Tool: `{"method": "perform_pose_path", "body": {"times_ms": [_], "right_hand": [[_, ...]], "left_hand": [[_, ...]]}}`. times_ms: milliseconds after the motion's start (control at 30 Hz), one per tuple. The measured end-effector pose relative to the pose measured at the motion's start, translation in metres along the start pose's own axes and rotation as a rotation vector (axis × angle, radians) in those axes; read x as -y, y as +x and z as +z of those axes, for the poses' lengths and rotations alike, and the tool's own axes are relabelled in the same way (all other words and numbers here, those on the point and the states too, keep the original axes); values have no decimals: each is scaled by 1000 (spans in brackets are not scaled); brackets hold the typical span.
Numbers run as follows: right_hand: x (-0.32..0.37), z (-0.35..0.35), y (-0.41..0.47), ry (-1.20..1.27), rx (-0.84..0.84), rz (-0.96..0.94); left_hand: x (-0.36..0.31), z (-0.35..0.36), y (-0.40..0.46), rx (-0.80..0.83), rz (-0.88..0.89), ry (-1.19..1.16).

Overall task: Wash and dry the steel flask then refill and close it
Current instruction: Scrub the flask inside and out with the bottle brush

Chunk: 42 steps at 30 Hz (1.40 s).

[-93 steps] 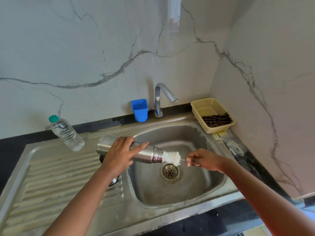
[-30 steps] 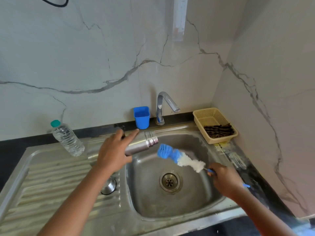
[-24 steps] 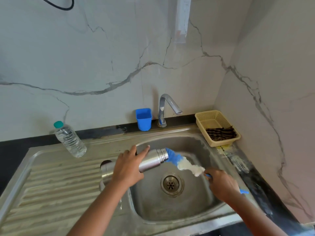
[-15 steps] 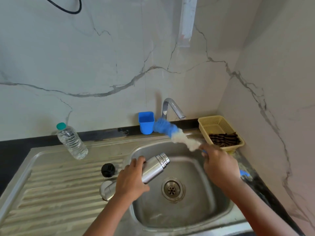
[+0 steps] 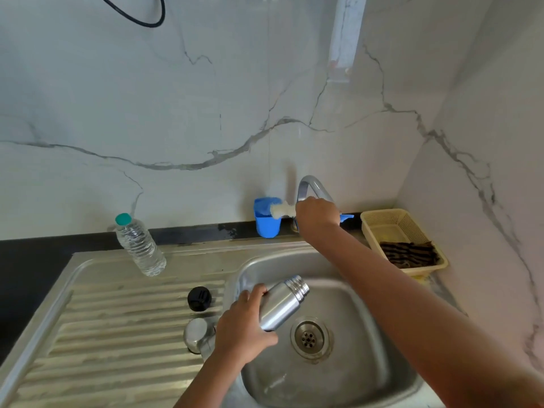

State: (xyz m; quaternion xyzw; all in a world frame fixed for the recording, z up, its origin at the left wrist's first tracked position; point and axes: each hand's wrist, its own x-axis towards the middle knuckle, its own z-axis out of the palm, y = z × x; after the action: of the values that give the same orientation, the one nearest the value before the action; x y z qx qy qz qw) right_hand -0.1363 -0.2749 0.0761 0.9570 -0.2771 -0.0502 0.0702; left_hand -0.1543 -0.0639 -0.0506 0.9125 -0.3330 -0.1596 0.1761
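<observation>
- The left hand is gripping the steel flask around its lower body, fingers and thumb curled round it, holding it tilted over the sink basin with its open threaded mouth pointing up and away from the hand.
- The right hand is reaching out toward the back wall, its fingers closed round the handle of the bottle brush.
- The brush's white bristles are sticking out to the left of that fist, and its blue tip is lying at the mouth of the blue cup; I cannot tell how far in it is sitting.
- A blue end of the handle is poking out on the other side of the right hand.
- The tap is rising just behind the right hand's knuckles.
- The drain is lying just to the right of the left hand, below the flask.
- A black cap is sitting on the ribbed draining board, a little beyond and to the left of the left hand.
- A steel lid cup is standing just beside the left wrist.
- A plastic water bottle with a green cap is standing well off to the left hand's far side.
- A cream basket holding a dark scrubber is resting to the right of the right forearm.
</observation>
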Motion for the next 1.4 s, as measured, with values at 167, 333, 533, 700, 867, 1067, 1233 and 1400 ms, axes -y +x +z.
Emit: {"method": "perform_pose_path", "body": {"times_ms": [167, 333, 533, 700, 867, 1067, 1233, 1400], "right_hand": [[1, 3, 4, 43, -33, 40], [-16, 4, -24, 156, -127, 115], [-15, 19, -53, 256, -162, 116], [-11, 38, -58, 303, -117, 109], [-12, 45, -66, 483, -153, 163], [-27, 78, -112, 936, -140, 339], [-24, 122, -167, 1117, -73, 433], [-8, 139, -200, 1026, -80, 362]], "left_hand": [[4, 4, -2, -9, -48, -119], [6, 3, -1, -30, -66, -193], [5, 5, -1, -36, -77, -283], [5, 11, -1, -32, -86, -419], [5, 12, -5, -21, -185, -704], [7, 17, -8, 15, -385, -1253], [3, 19, -4, 10, -473, -1467], [2, 25, -1, 26, -443, -1472]]}}
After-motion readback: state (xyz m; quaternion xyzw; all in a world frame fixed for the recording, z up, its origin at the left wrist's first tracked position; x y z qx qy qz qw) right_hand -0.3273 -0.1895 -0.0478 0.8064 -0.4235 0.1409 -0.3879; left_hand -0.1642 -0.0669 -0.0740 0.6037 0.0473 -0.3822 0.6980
